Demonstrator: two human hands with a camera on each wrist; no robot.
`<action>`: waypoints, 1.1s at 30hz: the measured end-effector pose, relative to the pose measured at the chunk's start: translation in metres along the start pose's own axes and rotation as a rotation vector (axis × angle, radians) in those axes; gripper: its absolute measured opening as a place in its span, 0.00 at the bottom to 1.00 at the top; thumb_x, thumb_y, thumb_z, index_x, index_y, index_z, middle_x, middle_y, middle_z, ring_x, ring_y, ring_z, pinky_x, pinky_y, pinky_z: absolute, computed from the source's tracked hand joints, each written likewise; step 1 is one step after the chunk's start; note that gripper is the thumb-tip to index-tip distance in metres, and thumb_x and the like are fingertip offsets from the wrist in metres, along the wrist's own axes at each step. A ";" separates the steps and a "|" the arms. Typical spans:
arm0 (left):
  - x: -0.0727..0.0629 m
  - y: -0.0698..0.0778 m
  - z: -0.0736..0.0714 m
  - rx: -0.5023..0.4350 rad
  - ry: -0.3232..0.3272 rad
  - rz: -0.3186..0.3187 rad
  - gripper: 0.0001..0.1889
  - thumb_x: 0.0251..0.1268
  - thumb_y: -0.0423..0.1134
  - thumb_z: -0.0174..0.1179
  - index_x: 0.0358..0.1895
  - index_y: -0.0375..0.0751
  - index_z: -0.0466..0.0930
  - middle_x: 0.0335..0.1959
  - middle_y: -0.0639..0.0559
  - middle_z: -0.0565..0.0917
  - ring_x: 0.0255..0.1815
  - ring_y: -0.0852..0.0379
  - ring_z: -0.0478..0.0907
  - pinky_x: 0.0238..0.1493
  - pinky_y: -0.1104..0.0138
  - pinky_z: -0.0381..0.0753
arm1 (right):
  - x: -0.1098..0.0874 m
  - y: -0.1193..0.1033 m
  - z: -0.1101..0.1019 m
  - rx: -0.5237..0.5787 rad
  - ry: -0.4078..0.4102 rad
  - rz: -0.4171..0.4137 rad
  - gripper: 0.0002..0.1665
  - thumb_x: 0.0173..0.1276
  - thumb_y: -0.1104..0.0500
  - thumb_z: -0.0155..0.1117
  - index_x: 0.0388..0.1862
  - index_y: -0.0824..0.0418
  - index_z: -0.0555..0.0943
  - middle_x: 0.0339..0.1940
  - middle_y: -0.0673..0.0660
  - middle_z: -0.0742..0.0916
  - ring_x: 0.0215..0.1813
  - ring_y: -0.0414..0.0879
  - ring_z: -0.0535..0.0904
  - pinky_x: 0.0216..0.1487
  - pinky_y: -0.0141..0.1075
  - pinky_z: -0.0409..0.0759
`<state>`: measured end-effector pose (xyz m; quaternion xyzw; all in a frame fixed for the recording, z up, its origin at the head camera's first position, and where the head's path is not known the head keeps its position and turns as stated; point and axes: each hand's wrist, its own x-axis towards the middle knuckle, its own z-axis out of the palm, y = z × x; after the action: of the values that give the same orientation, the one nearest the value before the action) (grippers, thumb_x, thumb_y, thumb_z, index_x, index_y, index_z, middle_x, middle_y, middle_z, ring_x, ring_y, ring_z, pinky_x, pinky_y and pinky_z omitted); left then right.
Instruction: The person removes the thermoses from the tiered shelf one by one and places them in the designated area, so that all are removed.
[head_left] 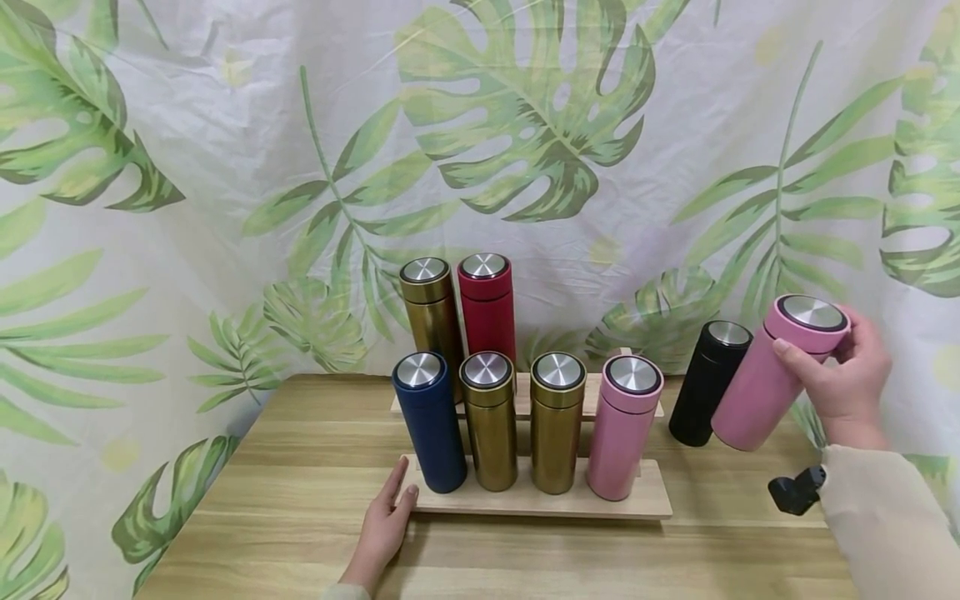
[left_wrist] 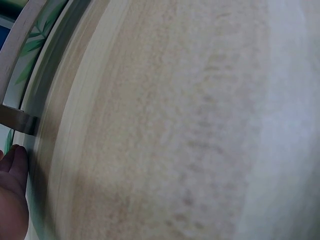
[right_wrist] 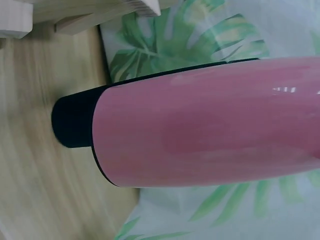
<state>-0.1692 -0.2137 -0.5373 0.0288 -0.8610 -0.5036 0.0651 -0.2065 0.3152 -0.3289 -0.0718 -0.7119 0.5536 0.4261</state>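
Observation:
My right hand grips a pink thermos flask near its silver-topped lid, and the flask leans with its base toward the left. That pink flask fills much of the right wrist view, partly covering a black flask. My left hand rests with extended fingers against the left end of the wooden two-level rack. On its front board stand a blue flask, two gold flasks and another pink flask. A gold flask and a red flask stand behind.
The black flask stands on the wooden table just left of the held one. A leaf-print cloth hangs behind the table. Below my right wrist is a small black device.

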 end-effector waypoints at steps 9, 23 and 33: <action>0.000 -0.001 0.000 -0.003 -0.015 -0.011 0.29 0.71 0.46 0.49 0.71 0.42 0.56 0.70 0.45 0.60 0.70 0.44 0.55 0.69 0.51 0.55 | -0.008 0.013 -0.002 -0.066 -0.001 0.082 0.32 0.41 0.69 0.73 0.47 0.48 0.77 0.35 0.36 0.79 0.34 0.30 0.74 0.35 0.18 0.70; -0.001 0.003 -0.001 -0.016 -0.012 -0.010 0.29 0.70 0.46 0.49 0.71 0.42 0.57 0.70 0.45 0.61 0.70 0.44 0.56 0.68 0.51 0.57 | -0.016 0.036 -0.009 -0.211 -0.091 0.328 0.36 0.49 0.62 0.73 0.54 0.46 0.66 0.40 0.35 0.72 0.43 0.29 0.70 0.44 0.15 0.70; -0.001 0.002 -0.001 -0.009 -0.006 -0.003 0.29 0.70 0.45 0.50 0.71 0.41 0.57 0.70 0.44 0.61 0.69 0.43 0.57 0.68 0.49 0.57 | -0.021 0.051 -0.009 -0.277 -0.133 0.375 0.42 0.49 0.57 0.74 0.62 0.53 0.64 0.42 0.35 0.71 0.44 0.29 0.69 0.45 0.16 0.69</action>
<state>-0.1677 -0.2131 -0.5349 0.0283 -0.8588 -0.5077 0.0618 -0.2062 0.3285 -0.3835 -0.2235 -0.7818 0.5237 0.2541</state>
